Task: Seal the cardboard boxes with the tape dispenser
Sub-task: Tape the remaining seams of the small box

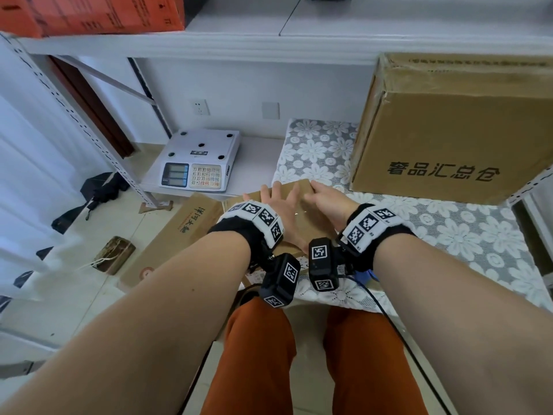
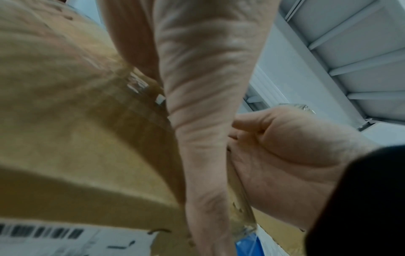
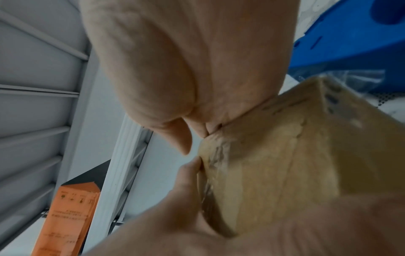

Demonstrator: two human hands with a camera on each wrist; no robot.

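The white metal shelving (image 1: 209,46) frames everything in front of you, its lower shelf covered on the right by a flowered lace cloth (image 1: 314,151). On that cloth, at the far right, stands the large sealed carton (image 1: 449,130) with black printed characters on its front face. An orange carton (image 1: 89,13) lies on the upper shelf at the left. On the floor to your left a flattened cardboard box (image 1: 176,235) lies beside a black folded umbrella (image 1: 101,187), and a white electronic scale (image 1: 200,160) sits on the bare part of the lower shelf. The small cardboard box (image 1: 299,211) you are working on rests at the near edge of the cloth, right in front of you, with a strip of clear tape (image 2: 136,83) across its top and a barcode label (image 2: 43,232) on one face. Your left hand (image 1: 281,205) lies flat on top of the box, fingers straight and spread, pressing down and gripping nothing. Your right hand (image 1: 329,199) rests on the top of the box along its right edge, fingers extended over the surface, also gripping nothing. The two hands are just beside each other. A blue plastic piece (image 3: 350,43) shows near the box's near corner; too little shows to tell whether it is the tape dispenser.
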